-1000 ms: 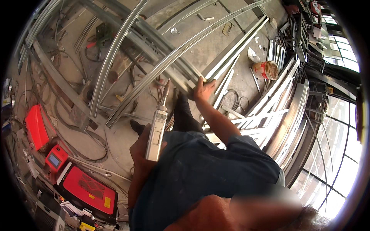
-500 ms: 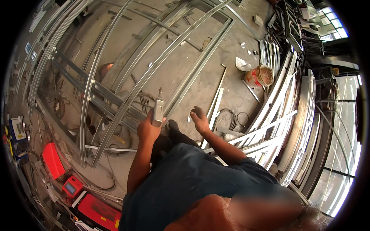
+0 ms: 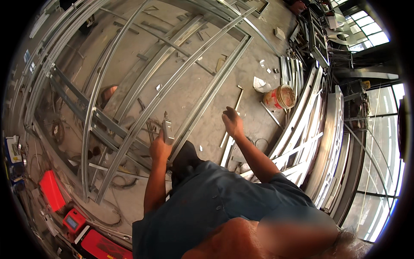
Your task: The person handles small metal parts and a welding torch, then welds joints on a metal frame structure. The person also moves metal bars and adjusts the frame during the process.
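Observation:
My left hand (image 3: 160,149) is wrapped round a grey hand-held welding gun (image 3: 168,130), whose narrow nozzle points away from me. Beside it runs a long silvery metal channel (image 3: 211,93), one of the rails of a large metal frame (image 3: 148,113). My right hand (image 3: 234,124) hangs in the air to the right of that channel. Its fingers are loosely bent and apart, look dark, and nothing shows between them. Below my left hand, my dark trouser leg (image 3: 186,157) covers part of the floor.
A bucket (image 3: 282,97) with brownish residue stands at the right, near stacked metal profiles (image 3: 312,142). A red machine with a small screen (image 3: 74,221) is at the lower left, beside a red cover (image 3: 52,190). Loose cables (image 3: 118,216) and offcuts lie on the floor.
The view has shifted, with most of the floor scene sliding left. My left hand has moved left with the welding gun still in it. My right hand sits farther out and to the right.

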Demonstrator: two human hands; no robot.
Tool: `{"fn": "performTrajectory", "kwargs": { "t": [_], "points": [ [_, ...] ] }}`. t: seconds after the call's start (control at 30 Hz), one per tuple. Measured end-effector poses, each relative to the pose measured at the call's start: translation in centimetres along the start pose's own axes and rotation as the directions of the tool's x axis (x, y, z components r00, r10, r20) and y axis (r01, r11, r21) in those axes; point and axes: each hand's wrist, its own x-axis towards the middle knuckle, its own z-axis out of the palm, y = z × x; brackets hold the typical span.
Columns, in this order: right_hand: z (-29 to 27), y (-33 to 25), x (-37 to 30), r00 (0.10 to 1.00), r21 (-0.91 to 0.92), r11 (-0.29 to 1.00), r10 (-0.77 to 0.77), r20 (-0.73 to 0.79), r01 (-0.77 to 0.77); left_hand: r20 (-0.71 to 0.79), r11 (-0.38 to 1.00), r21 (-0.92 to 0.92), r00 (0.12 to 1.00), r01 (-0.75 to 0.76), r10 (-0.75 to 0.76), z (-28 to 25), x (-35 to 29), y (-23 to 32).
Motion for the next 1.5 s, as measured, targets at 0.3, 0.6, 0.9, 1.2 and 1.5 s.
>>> {"fn": "performTrajectory", "kwargs": {
  "t": [0.3, 0.6, 0.9, 1.2, 1.5],
  "points": [
    [4.8, -4.0, 12.4, 0.97, -0.122, 0.981, -0.125, 0.209, 0.152, 0.051, 0.994, 0.05, 0.994, 0.098, -0.101, 0.3, 1.8, -0.2],
    [12.4, -2.4, 26.1, 0.784, 0.331, 0.809, 0.235, 0.575, -0.486, 0.067, 0.986, -0.013, 0.984, 0.165, -0.164, 1.6, 0.7, -1.1],
    [16.8, 1.6, 34.6, 0.628, 0.53, 0.337, 0.384, 0.677, -0.778, 0.067, 0.992, -0.023, 0.99, 0.125, -0.123, 0.2, 2.0, 2.0],
    [20.3, -6.6, 36.9, 0.652, 0.547, 0.41, 0.178, 0.737, -0.73, -0.034, 0.985, 0.016, 0.985, 0.169, -0.169, 2.3, 2.2, 1.8],
    [18.6, -6.0, 41.4, 0.741, 0.224, 0.836, 0.28, 0.611, -0.501, -0.114, 0.839, 0.201, 0.863, 0.505, -0.492, 3.7, 1.3, 3.0]
  ]
}}
